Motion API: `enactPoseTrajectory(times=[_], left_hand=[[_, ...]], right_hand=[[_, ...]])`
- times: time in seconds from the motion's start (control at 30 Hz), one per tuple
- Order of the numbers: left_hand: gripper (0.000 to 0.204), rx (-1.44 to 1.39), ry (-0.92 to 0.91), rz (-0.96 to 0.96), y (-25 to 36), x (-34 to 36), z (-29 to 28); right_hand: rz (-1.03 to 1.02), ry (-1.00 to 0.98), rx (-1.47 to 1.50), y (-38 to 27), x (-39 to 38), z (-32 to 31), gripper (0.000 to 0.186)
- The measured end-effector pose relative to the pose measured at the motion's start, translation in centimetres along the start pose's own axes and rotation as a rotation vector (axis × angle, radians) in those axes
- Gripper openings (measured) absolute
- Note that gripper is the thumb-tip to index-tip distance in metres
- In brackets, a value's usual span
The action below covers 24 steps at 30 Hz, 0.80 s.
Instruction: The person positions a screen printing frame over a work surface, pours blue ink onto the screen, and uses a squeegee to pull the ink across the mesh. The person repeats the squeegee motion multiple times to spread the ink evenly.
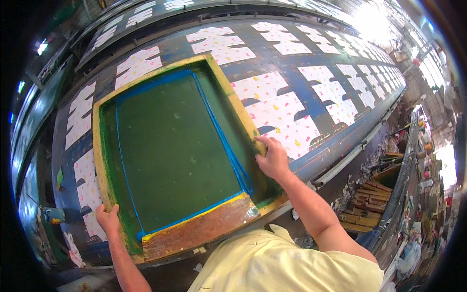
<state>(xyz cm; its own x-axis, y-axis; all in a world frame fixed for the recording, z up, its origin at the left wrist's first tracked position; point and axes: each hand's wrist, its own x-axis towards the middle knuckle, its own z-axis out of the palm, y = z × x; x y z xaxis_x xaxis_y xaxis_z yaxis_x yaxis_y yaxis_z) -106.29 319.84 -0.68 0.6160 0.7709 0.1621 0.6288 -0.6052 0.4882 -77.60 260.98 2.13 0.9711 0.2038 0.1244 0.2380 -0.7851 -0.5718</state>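
A wooden-framed printing screen (165,141) with dark green mesh spans the table in front of me. Blue ink lines its inner edges. My left hand (109,218) grips the frame's left side near its lower corner, and my right hand (273,156) is closed round the right side. Across the near end of the screen lies a flat brown squeegee board (199,226) with yellow and blue ink along its upper edge; neither hand touches it. White fabric pieces (277,109) with small pink and yellow prints lie on the table around the frame.
The long dark blue printing table (233,73) stretches to the far right, bearing rows of cut fabric pieces. A pipe (335,168) runs along its near edge. Stacked wooden frames (372,199) stand at the right. A blue can (54,215) sits at the left edge.
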Motion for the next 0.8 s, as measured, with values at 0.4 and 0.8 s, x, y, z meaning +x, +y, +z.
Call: enactPoseTrajectory(times=[0.4,0.8], left_hand=[[0.032,-0.137,0.027,0.051,21.7,-8.2,9.5],[0.031,-0.239,0.010,0.030,36.1,-18.1,18.2]], right_hand=[[0.117,0.157,0.069,17.3,7.0,-11.5,0.059],[0.196,0.114,0.119,33.0,10.2,-19.3,0.068]])
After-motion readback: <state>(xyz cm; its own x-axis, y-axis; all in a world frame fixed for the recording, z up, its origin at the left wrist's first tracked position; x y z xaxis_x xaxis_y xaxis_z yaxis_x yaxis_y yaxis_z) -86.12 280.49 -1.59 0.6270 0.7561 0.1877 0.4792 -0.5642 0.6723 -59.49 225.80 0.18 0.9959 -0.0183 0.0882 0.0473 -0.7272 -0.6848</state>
